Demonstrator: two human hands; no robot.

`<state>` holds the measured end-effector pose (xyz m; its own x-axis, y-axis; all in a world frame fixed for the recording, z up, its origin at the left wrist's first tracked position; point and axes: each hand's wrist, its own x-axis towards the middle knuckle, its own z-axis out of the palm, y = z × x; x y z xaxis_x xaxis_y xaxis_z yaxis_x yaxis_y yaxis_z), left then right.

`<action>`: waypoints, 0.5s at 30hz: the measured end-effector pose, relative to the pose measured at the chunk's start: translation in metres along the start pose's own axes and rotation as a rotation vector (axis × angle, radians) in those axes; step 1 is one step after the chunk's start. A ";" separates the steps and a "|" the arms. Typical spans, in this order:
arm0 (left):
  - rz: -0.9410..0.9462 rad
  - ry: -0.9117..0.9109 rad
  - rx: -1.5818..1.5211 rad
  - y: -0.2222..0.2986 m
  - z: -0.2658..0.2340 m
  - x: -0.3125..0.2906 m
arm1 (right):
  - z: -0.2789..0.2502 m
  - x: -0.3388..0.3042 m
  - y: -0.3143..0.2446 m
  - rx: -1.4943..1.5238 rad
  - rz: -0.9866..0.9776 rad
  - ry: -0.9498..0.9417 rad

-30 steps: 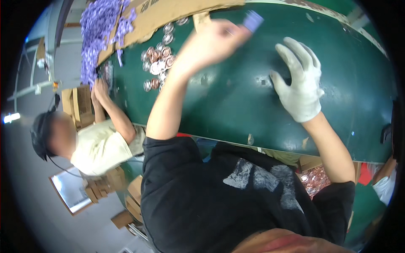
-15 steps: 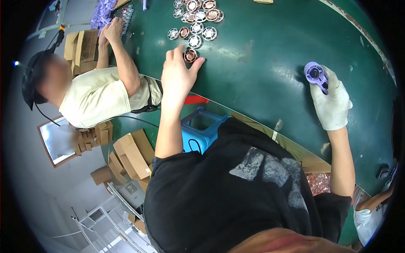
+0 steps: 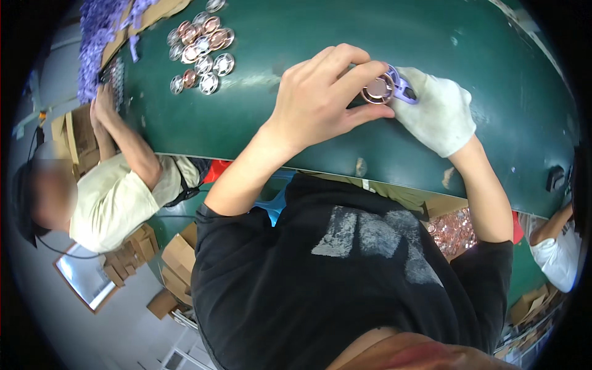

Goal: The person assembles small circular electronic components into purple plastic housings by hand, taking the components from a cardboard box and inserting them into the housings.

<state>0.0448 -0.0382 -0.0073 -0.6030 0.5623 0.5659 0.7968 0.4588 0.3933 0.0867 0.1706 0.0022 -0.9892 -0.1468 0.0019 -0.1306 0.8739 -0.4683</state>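
My bare left hand [image 3: 324, 92] pinches a copper-coloured round spoked disc [image 3: 377, 90] between thumb and fingers. The disc is held against the round head of a purple plastic part [image 3: 405, 90]; whether it is seated in it I cannot tell. In its white glove, my right hand [image 3: 436, 111] grips this purple part by its short handle, mostly hidden by the fingers. Both hands meet over the green table [image 3: 277, 148], right of the middle. To the left lies a loose group of silver and copper-coloured spoked discs [image 3: 203, 65], some overlapping.
A co-worker [image 3: 117, 185] sits at the left, hands near a purple heap of parts [image 3: 98, 49]. Below the table edge stands a box of copper-coloured pieces [image 3: 453, 233]. A small black object [image 3: 555, 179] lies at the right, near another person's arm [image 3: 552, 228].
My left hand has picked a copper-coloured disc off the table and carried it right to the purple part. My right hand has moved left and slightly up with that part. The view has shifted right.
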 end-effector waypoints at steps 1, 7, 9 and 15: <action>0.049 -0.002 0.001 -0.002 0.004 0.004 | 0.002 0.001 0.004 0.018 -0.017 0.032; 0.055 -0.078 -0.066 -0.011 0.010 0.010 | -0.002 0.003 0.011 0.020 -0.004 0.001; 0.092 -0.083 -0.116 -0.013 0.013 0.009 | 0.001 0.002 0.013 0.036 -0.017 -0.019; 0.005 -0.118 -0.233 -0.012 0.025 0.002 | 0.004 0.000 0.011 0.047 -0.025 -0.006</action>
<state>0.0331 -0.0253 -0.0296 -0.5884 0.6469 0.4851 0.7791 0.2929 0.5543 0.0857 0.1788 -0.0067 -0.9851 -0.1717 0.0086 -0.1522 0.8473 -0.5089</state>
